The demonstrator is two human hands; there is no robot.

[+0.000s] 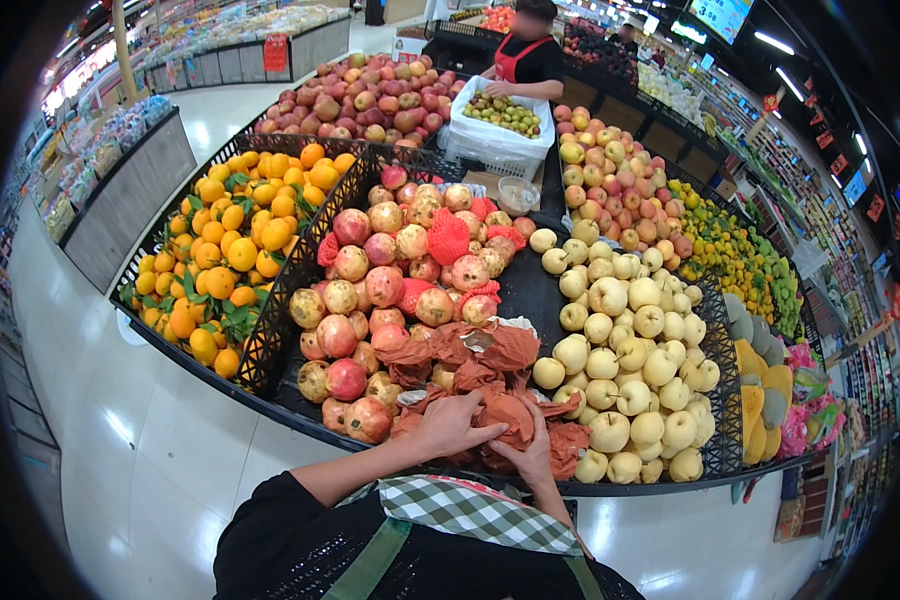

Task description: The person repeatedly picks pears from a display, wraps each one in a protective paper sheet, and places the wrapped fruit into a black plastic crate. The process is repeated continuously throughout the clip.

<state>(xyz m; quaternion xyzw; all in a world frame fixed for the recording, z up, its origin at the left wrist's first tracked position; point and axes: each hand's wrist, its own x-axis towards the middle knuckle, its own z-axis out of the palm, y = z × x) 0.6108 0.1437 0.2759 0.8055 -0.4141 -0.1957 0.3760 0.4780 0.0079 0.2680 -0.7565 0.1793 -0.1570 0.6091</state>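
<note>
Both my hands are around a round bundle in reddish-brown paper (508, 414) at the front edge of the fruit stand. My left hand (450, 424) presses against its left side, thumb lying across the front. From the right, my right hand (531, 448) cups the same bundle. What the paper covers is hidden. More crumpled brown paper (495, 341) lies just behind it, with bits of pale lining showing. Pomegranates (367, 418) are heaped to the left and behind, a few in red foam nets (448, 236). Pale yellow pears (609, 431) sit close to the right.
Black plastic dividers (289, 289) separate the heaps. Oranges (217, 255) with leaves fill the left bin, red apples (360, 97) the back. Beyond a clear tub (517, 196), a person in a red apron (508, 60) touches a lined crate (495, 146) of small green-brown fruit.
</note>
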